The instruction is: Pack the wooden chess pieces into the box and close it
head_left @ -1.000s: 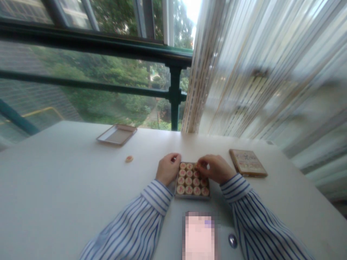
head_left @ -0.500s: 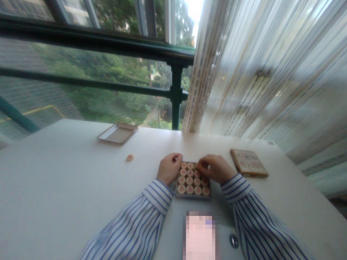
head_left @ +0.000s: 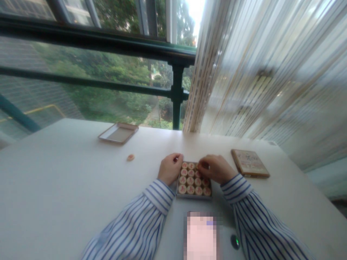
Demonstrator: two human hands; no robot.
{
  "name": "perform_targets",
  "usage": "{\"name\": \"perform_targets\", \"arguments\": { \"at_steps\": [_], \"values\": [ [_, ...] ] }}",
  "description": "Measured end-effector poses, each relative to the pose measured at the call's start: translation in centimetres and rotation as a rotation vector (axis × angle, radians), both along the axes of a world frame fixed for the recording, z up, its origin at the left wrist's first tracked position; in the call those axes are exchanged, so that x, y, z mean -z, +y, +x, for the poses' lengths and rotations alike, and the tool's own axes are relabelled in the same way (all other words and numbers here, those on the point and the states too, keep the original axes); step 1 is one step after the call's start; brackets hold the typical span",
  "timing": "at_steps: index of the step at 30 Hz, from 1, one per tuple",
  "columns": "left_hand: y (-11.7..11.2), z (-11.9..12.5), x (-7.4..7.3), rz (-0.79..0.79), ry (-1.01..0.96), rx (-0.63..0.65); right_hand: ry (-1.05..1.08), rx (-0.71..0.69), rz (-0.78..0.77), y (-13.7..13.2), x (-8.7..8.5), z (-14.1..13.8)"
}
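Note:
A shallow box (head_left: 194, 197) on the table holds rows of round xiangqi pieces (head_left: 190, 181) with red characters. My left hand (head_left: 170, 168) is closed at the box's upper left side, thumb and fingers curled against its edge. Over the upper right corner, my right hand (head_left: 217, 168) pinches a xiangqi piece (head_left: 197, 167), mostly covered by the fingertips. Whether that piece rests in its slot is hidden. One loose piece (head_left: 130, 157) lies on the table to the left of my left hand.
An upturned box lid (head_left: 119, 133) lies at the table's (head_left: 67, 173) far left edge. On the right sits a flat box (head_left: 249, 163) with a printed cover. Close to me are a blurred-out phone (head_left: 202, 236) and a small dark oval device (head_left: 235, 242). A railing and string curtain stand behind.
Both hands stay at the box in nearly the same pose. A green light now shows on the oval device. The whole view has shifted very slightly.

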State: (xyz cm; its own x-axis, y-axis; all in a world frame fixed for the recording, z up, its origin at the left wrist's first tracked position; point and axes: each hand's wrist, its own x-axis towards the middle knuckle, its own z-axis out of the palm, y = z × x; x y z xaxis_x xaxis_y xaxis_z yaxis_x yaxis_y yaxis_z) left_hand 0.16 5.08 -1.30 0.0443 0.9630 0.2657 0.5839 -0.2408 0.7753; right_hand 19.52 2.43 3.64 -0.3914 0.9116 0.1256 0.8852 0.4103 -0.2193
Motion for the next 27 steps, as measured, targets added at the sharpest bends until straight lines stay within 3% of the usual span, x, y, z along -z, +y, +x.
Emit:
{"name": "perform_targets", "arguments": {
  "at_steps": [27],
  "values": [
    [0.10, 0.02, 0.21, 0.009, 0.010, -0.001, -0.094, 0.012, -0.074, -0.16, -0.83, 0.20]
  ]
}}
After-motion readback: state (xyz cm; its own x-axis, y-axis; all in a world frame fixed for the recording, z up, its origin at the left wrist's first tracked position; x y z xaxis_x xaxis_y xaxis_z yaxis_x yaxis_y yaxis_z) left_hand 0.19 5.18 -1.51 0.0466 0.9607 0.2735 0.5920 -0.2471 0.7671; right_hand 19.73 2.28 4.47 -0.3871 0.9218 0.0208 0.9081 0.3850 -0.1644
